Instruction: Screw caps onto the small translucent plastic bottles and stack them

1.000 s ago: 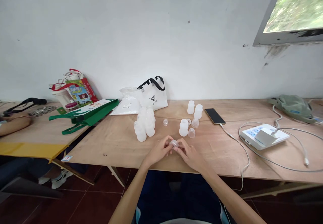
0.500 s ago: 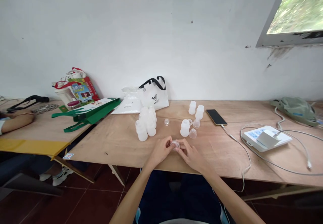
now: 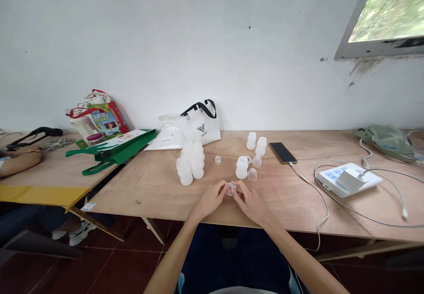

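Near the table's front edge, my left hand (image 3: 211,198) and my right hand (image 3: 251,200) pinch a small clear round bottle ring (image 3: 231,189) between them, fingertips on opposite sides. Fingers cover part of it, so its exact shape is unclear. Beyond my right hand stands a frosted white bottle (image 3: 241,167), with a clear dome cap (image 3: 252,174) beside it and another dome cap (image 3: 256,161) behind. A pale ring (image 3: 248,158) lies by that bottle. A small clear round part (image 3: 217,160) rests ahead of my hands. To the left stand several frosted bottles (image 3: 186,177) in a cluster.
Two more bottles (image 3: 261,146) stand farther back. On the right are a phone (image 3: 283,152) on a cable, a white power strip (image 3: 347,179) and a green cloth bag (image 3: 386,141). White bags (image 3: 201,128) and a green bag (image 3: 122,148) lie left. Another person's arm (image 3: 23,161) rests on the adjoining table.
The ring in my fingers has been tilted, so its round face shows more now. Both hands stay in nearly the same place; the view has shifted slightly.
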`<state>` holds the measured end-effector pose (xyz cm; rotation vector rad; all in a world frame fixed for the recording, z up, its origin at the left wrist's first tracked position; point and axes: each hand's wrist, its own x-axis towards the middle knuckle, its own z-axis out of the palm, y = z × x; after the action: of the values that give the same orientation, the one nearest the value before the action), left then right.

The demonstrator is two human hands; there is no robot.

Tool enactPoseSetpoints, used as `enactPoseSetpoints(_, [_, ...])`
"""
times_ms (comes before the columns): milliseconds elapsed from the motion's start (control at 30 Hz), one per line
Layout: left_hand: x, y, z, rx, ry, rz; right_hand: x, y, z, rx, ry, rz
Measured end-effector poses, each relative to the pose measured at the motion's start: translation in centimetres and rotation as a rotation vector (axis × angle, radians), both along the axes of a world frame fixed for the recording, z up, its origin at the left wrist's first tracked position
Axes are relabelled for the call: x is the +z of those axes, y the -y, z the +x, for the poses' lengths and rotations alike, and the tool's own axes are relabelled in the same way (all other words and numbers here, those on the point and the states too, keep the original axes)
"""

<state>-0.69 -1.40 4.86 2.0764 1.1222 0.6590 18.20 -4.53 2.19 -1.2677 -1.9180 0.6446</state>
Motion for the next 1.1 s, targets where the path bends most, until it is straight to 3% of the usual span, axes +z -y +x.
enactPoseSetpoints(133, [-0.2, -0.2, 0.4, 0.047, -0.026, 0.106, -0.2, -0.1, 0.1, -0.001, -0.018, 0.007])
enactPoseSetpoints(500, [-1.2, -0.5, 0.7, 0.126, -0.077, 0.136, -0.6, -0.1, 0.0, -0.009, 0.028, 0.034])
enactPoseSetpoints(733, [-0.1, 0.1, 0.2, -0.018, -0.041, 0.05, -0.4, -0.2, 0.0, -0.052, 0.012, 0.024])
enactPoseSetpoints(1100, [-1.5, -0.3, 1.2, 0.059, 0.007, 0.118, -1.4, -1.0, 0.2, -0.036, -0.052, 0.161])
